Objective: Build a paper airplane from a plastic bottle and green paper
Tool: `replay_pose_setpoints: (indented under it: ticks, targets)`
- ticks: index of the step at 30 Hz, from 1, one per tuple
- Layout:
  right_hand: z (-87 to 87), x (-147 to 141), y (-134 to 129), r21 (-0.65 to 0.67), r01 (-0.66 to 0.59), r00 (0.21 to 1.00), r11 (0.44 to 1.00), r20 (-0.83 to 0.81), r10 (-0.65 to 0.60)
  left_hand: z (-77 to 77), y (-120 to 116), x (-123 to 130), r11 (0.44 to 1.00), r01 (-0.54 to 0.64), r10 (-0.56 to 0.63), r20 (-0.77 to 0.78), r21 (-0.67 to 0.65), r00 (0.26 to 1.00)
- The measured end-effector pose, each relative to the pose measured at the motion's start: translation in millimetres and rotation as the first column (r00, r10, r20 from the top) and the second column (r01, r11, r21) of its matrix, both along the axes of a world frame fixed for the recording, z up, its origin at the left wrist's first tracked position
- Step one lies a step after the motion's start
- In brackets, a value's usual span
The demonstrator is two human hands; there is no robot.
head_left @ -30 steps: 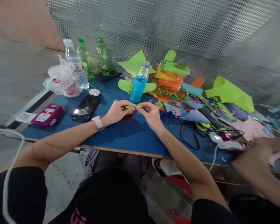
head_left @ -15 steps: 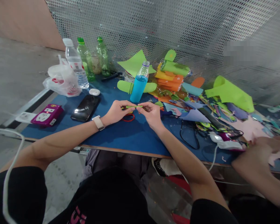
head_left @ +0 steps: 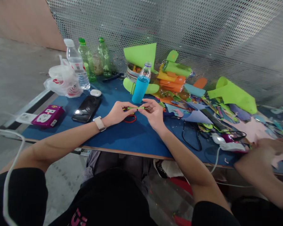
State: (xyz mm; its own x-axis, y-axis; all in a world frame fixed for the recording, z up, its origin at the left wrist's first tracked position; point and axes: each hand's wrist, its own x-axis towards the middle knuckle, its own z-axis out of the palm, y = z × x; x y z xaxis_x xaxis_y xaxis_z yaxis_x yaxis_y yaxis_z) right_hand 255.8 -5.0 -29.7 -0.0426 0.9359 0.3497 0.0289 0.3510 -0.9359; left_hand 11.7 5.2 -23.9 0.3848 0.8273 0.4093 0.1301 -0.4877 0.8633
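Between my two hands a narrow green strip (head_left: 136, 108), apparently paper, is pinched at both ends above the blue table. My left hand (head_left: 119, 112), with a pale watch at the wrist, grips its left end with closed fingertips. Thumb and forefinger of my right hand (head_left: 153, 113) close on its right end. Just below the strip lie scissors with a red handle (head_left: 130, 118), partly hidden by my left hand. Right behind my hands stands a bottle wrapped in blue (head_left: 140, 89), tilted in view, with green wing-like paper pieces (head_left: 152, 88) at its sides.
To the left are a phone (head_left: 86, 109), a white case (head_left: 95, 93), a purple power socket (head_left: 48, 116), a plastic bag (head_left: 62, 80) and several bottles. Coloured paper scraps (head_left: 196, 115) and a black cable (head_left: 191, 145) spread rightward. Another person's hand (head_left: 261, 160) works at far right.
The green sheet behind the blue bottle has shifted and lifted, showing a round container beneath it. The green wing-like piece on the left has moved slightly right. My hands stay almost in place.
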Motion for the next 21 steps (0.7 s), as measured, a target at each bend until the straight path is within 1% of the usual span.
replay_pose_setpoints:
  ticks: [5,9,15,21]
  targets:
    - [-1.6,0.5,-0.3,0.050,0.017,1.000,0.999,-0.003,-0.017,-0.3,0.5,0.8,1.000,0.006,-0.006,0.008,-0.002,1.000]
    - [-2.7,0.8,-0.3,0.051,0.014,1.000,0.999,0.023,-0.016,-0.9,0.5,0.6,1.000,0.006,-0.006,-0.003,0.000,1.000]
    - [-1.4,0.1,-0.4,0.061,0.003,1.000,0.998,-0.001,-0.003,-2.5,0.8,1.1,0.999,0.039,-0.039,0.016,-0.010,0.999]
    - [-2.9,1.3,0.7,0.082,0.028,1.000,0.996,-0.010,-0.027,-1.4,-0.6,0.5,0.999,0.034,-0.034,-0.012,0.018,0.999]
